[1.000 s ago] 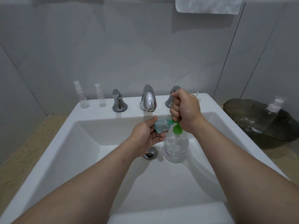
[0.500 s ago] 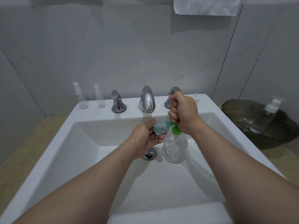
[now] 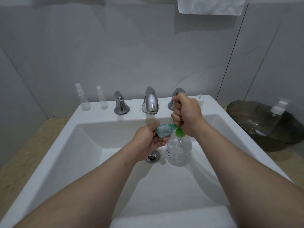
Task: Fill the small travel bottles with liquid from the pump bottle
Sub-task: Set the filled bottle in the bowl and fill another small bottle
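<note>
left hand (image 3: 148, 139) grips teal bottle (image 3: 164, 131) | right hand (image 3: 187, 112) fingers (image 3: 176, 116) seemingly clench hidden head of pump bottle (image 3: 179, 152)

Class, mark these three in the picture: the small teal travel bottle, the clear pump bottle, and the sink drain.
small teal travel bottle (image 3: 163, 131), head view, on its body.
clear pump bottle (image 3: 180, 151), head view, on its clear belly.
sink drain (image 3: 153, 157), head view, on its metal stopper.
</note>
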